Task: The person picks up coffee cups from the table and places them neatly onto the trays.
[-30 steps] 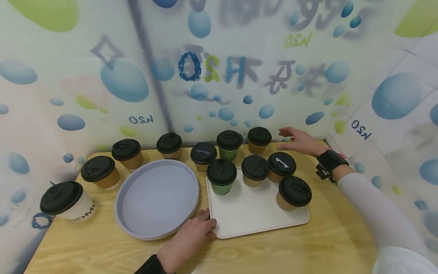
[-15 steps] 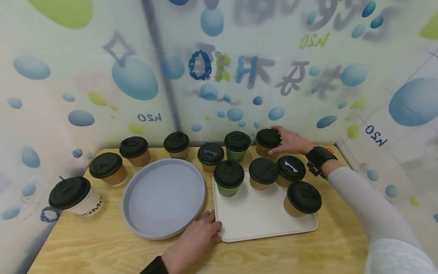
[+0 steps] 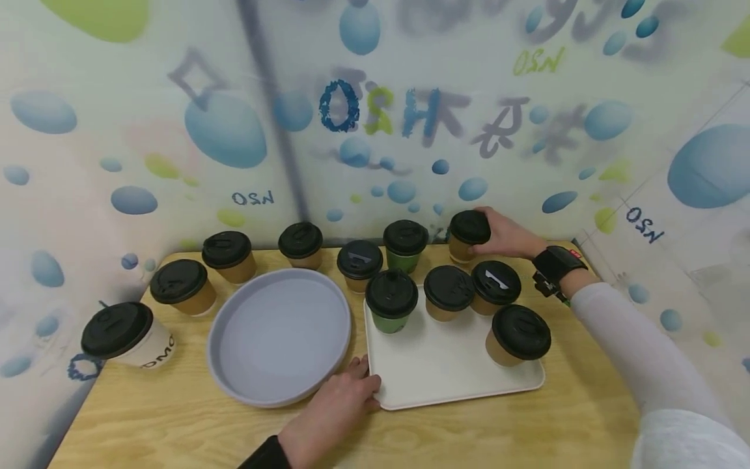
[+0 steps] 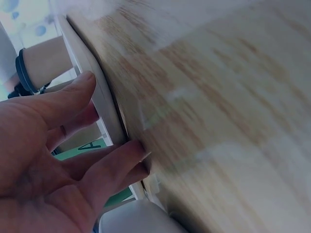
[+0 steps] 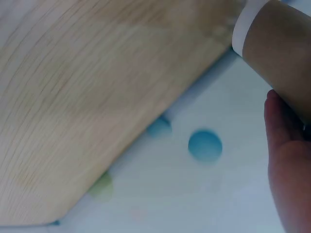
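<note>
Head view: gripping a brown cup (image 3: 464, 238) with the right hand (image 3: 508, 236).
Holding the white tray (image 3: 430, 371) by one corner with the left hand (image 3: 335, 405), beside the round gray tray (image 3: 278, 339).

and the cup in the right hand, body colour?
The cup is brown, with a white bottom edge; best in the right wrist view.

This looks like a small makeshift booth dressed as a café corner. Pale wall sheets (image 3: 222, 39) printed with blue and green bubbles and mirror-reversed lettering enclose the wood-grain counter (image 3: 445, 436) at the back and on both sides. Takeaway cups (image 3: 448, 290) with black lids, a white tray (image 3: 433, 378) and a round grey tray (image 3: 279, 339) supply the coffee-shop look.
</note>
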`<state>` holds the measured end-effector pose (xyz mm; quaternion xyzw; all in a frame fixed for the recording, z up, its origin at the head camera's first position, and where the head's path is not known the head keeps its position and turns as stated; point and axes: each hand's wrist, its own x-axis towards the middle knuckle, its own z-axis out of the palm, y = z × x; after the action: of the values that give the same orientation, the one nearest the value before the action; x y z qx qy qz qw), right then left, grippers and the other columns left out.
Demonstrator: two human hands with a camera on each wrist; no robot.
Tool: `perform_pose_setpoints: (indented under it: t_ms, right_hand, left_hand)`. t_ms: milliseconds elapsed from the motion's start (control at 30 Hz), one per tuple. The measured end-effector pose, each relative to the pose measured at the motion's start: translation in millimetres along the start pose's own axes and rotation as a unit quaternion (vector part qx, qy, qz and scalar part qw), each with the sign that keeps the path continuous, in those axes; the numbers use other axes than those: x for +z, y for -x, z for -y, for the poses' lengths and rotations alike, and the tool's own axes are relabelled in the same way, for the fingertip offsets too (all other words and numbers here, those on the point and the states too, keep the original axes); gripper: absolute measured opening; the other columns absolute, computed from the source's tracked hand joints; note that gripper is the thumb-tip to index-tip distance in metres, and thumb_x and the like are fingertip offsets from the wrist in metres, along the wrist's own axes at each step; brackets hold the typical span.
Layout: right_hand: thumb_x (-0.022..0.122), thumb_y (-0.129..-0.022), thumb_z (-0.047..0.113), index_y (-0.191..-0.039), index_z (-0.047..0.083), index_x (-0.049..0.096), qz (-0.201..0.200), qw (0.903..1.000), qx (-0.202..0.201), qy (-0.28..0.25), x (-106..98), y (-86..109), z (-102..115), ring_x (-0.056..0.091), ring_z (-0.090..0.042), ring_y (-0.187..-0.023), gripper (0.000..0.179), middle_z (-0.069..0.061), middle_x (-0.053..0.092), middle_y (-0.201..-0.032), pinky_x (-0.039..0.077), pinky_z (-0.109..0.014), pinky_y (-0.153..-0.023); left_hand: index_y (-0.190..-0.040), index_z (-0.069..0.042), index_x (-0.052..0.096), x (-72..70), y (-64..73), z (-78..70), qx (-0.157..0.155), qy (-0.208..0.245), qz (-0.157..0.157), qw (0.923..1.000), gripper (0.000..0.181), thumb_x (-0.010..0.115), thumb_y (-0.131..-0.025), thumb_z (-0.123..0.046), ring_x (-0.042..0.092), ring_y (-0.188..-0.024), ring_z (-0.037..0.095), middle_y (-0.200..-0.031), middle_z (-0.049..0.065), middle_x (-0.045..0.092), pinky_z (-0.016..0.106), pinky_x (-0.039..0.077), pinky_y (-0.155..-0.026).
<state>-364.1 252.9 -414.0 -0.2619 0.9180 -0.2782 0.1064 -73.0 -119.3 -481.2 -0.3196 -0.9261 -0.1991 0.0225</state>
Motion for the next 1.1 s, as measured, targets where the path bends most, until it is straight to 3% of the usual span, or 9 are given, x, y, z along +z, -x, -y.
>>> perform_pose_setpoints:
  t_ms: [200,367,600,800,1000,1100]
  right_hand:
    - [0.081,-0.089,0.032,-0.160,-0.001,0.016,-0.035,0.9976,0.052,-0.029,-26.9,32.5,11.3,0.049,-0.047,-0.131,0.101,-0.030,0.040,-0.149,0.042,-0.062,-0.104]
    - [0.079,-0.090,0.040,-0.164,0.005,0.010,-0.071,0.9927,0.089,-0.040,-43.3,69.1,24.3,0.044,-0.051,-0.134,0.107,-0.033,0.036,-0.153,0.041,-0.066,-0.103]
    - [0.081,-0.089,0.037,-0.164,0.008,0.015,-0.129,0.9852,0.098,-0.057,-56.1,114.4,45.0,0.042,-0.052,-0.136,0.104,-0.032,0.037,-0.154,0.037,-0.068,-0.103]
    - [0.081,-0.089,0.028,-0.163,0.005,0.017,-0.147,0.9832,0.079,-0.075,-52.1,143.1,65.2,0.039,-0.051,-0.138,0.101,-0.030,0.034,-0.156,0.034,-0.068,-0.104]
    - [0.084,-0.087,0.028,-0.162,0.008,0.022,-0.164,0.9800,0.076,-0.082,-39.1,160.0,86.0,0.038,-0.050,-0.142,0.099,-0.026,0.038,-0.156,0.034,-0.067,-0.105]
    - [0.083,-0.088,0.026,-0.163,0.013,0.024,-0.192,0.9740,0.077,-0.093,-27.7,170.4,97.2,0.043,-0.041,-0.141,0.096,-0.020,0.041,-0.156,0.039,-0.044,-0.108]
  left_hand:
    - [-0.090,-0.014,0.066,-6.0,2.4,-3.5,-0.013,0.008,0.017,0.9998,0.021,0.083,-0.085,-0.025,0.067,-0.109,0.043,-0.112,0.021,0.070,0.044,0.059,-0.069]
    - [-0.091,-0.014,0.067,-14.1,0.5,-12.3,-0.043,0.015,0.059,0.9973,0.017,0.081,-0.088,-0.022,0.065,-0.114,0.040,-0.117,0.019,0.069,0.042,0.059,-0.073]
    - [-0.085,-0.014,0.062,-11.8,-3.9,-12.8,-0.021,-0.007,0.026,0.9994,0.021,0.081,-0.088,-0.023,0.067,-0.107,0.036,-0.110,0.017,0.070,0.040,0.058,-0.068]
    - [-0.085,-0.014,0.063,-14.8,-7.9,-13.0,-0.019,-0.004,0.040,0.9990,0.020,0.082,-0.087,-0.022,0.068,-0.109,0.040,-0.111,0.020,0.071,0.042,0.059,-0.070]
    - [-0.087,-0.013,0.066,-16.0,-9.2,-12.8,-0.017,-0.018,0.042,0.9988,0.020,0.083,-0.085,-0.024,0.069,-0.107,0.042,-0.110,0.020,0.072,0.044,0.060,-0.070]
    - [-0.086,-0.013,0.066,-16.3,-9.1,-12.3,-0.012,-0.022,0.040,0.9989,0.020,0.083,-0.086,-0.024,0.070,-0.104,0.042,-0.112,0.023,0.072,0.043,0.059,-0.066]
